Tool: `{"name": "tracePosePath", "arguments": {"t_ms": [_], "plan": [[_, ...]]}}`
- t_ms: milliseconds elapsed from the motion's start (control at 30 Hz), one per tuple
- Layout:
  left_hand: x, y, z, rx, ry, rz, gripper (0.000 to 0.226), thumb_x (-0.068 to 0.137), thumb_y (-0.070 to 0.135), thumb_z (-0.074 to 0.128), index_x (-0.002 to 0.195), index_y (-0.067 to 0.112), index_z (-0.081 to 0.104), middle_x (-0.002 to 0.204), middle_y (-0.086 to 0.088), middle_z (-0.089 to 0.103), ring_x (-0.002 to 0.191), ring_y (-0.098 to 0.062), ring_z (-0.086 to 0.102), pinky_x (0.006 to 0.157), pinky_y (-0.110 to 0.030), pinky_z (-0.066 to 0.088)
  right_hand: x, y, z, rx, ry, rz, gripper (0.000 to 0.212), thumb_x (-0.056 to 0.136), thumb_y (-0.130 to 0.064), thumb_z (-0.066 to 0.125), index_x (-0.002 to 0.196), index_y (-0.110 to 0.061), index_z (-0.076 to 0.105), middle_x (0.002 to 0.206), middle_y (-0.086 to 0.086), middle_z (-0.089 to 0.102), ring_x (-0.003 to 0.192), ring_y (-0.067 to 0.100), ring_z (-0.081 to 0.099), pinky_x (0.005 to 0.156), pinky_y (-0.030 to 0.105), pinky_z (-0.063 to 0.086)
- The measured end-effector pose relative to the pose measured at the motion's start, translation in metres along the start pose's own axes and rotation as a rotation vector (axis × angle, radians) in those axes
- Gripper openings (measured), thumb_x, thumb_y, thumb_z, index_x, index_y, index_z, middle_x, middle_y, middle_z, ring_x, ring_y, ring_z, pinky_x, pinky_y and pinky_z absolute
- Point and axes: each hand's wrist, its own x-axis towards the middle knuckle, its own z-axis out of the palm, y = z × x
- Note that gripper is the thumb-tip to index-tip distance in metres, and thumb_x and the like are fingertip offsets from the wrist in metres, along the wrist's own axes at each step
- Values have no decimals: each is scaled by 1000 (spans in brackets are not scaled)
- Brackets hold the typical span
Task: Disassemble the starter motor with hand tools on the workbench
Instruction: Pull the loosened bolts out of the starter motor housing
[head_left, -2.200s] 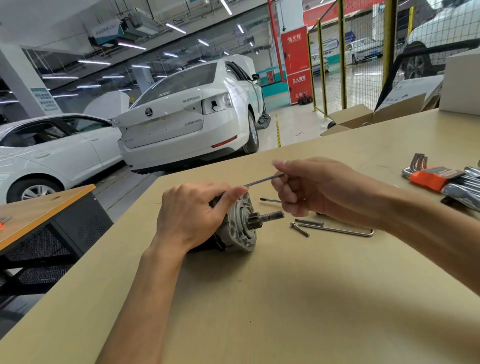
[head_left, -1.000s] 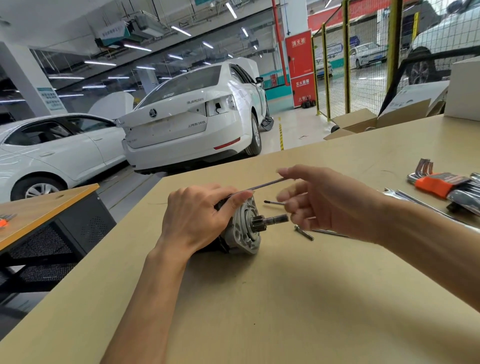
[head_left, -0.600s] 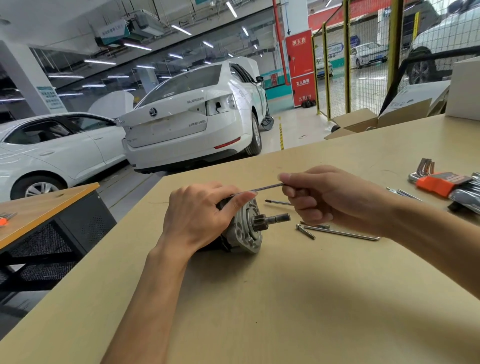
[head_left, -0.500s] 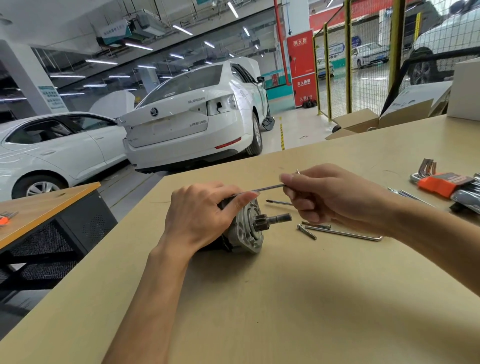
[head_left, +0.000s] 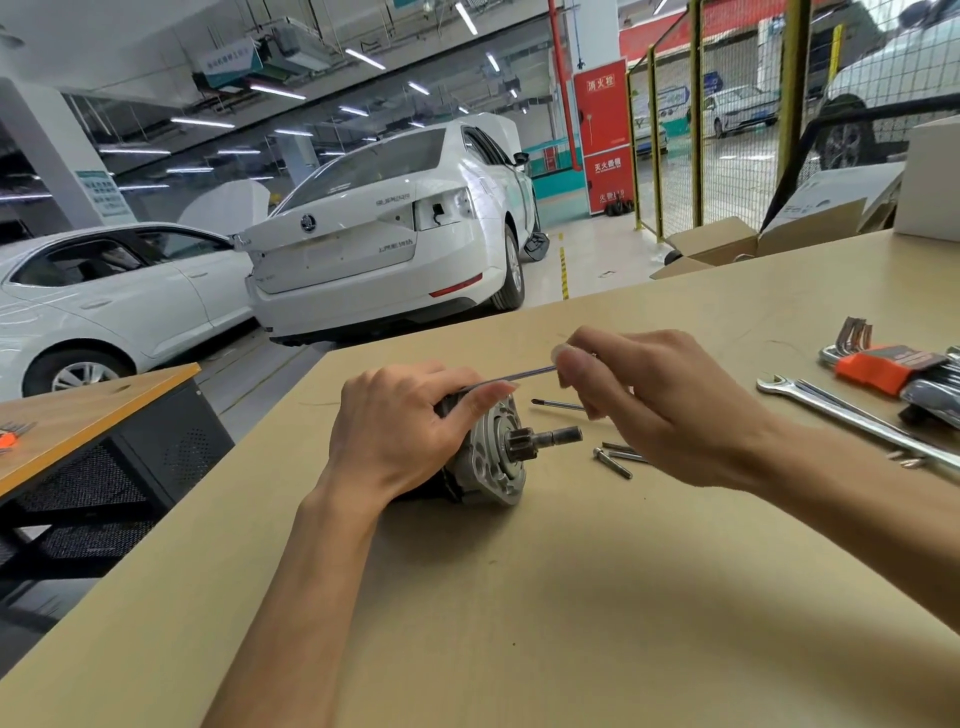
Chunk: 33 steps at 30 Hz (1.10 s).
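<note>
A car workshop with white cars (head_left: 363, 244) parked behind lies beyond a tan workbench (head_left: 519, 623), on which the starter motor (head_left: 491, 457) rests on its side near the middle, its toothed pinion and shaft pointing to the person's right. The left hand (head_left: 400, 431) is curled over the top of the motor body, pressing it down with the thumb stretched along the upper edge of the aluminium end housing. The right hand (head_left: 660, 405) pinches the outer end of a thin rod (head_left: 511, 376), probably a long through-bolt or a slim key, which runs at a slight slant into the motor under the left thumb. A second thin rod (head_left: 558, 405) lies on the bench just behind, loose bolts (head_left: 613, 460) lie just beside the shaft tip, and a spanner (head_left: 852, 415) and an orange-holdered hex key set (head_left: 883, 364) sit well apart to the right. The motor looks dense and rigid, and being round it would likely roll, so holding it from above across the body seems right, keeping off the gear teeth. The rod looks stiff but slim and smooth, so a fingertip grip at its end, drawn straight along its axis, should keep it from binding or slipping.
</note>
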Motion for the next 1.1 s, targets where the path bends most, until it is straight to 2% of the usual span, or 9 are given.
{"name": "tracePosePath", "arguments": {"t_ms": [133,233,300,467,600,733,833,967,1100], "plan": [[0,0,1,4,6,-18,67,92,74,26,85,32,78,65,8,68,57,-19,60,49,-30,44,2,-6,1,461,-31,345,55,103,-49,34,74,-12,60,56,1,60,52,10,55,54,20,43],[0,0,2,5,-1,-34,69,92,74,26,83,31,78,66,8,69,59,-20,62,51,-34,47,5,-8,-1,860,-156,564,49,100,-46,44,64,-13,49,50,0,49,47,17,50,45,23,40],[0,-1,2,7,0,-37,70,92,74,25,82,31,78,66,7,69,59,-19,62,50,-34,47,5,-8,-4,964,-196,625,46,96,-48,51,63,-16,46,51,-1,43,45,16,44,43,21,37],[0,-2,3,1,1,-38,66,93,72,29,83,31,79,68,7,70,60,-19,63,51,-36,48,8,-7,-8,1038,-252,682,34,84,-46,57,65,-18,49,52,-3,40,45,14,40,41,19,35],[0,-2,3,-3,11,-13,65,93,73,28,86,32,79,65,10,68,56,-15,60,48,-28,43,9,-2,-13,1143,-310,742,26,79,-36,56,71,-12,60,53,-2,46,44,12,44,39,19,37],[-1,-3,3,10,14,4,58,92,70,35,86,33,79,66,10,68,56,-15,60,49,-23,36,8,8,-21,1277,-458,793,23,84,-26,55,82,-6,65,60,0,53,49,11,49,42,18,43],[-1,-3,3,-4,13,-4,63,92,73,31,86,32,80,67,10,69,57,-16,61,47,-26,41,7,14,-24,1346,-509,802,20,89,-17,53,85,-5,69,65,2,57,53,10,54,46,19,47],[0,-3,5,-20,-15,-72,68,93,72,28,80,28,79,65,5,69,56,-18,59,51,-36,47,6,14,-19,1318,-619,694,18,91,-10,57,94,-5,74,74,5,64,63,12,63,57,19,53],[0,-4,6,28,17,-47,65,98,61,32,71,23,78,57,6,63,51,-18,55,46,-31,41,6,10,-8,1107,-633,635,19,96,-15,58,97,-8,75,76,7,66,66,14,64,58,19,51]]}}
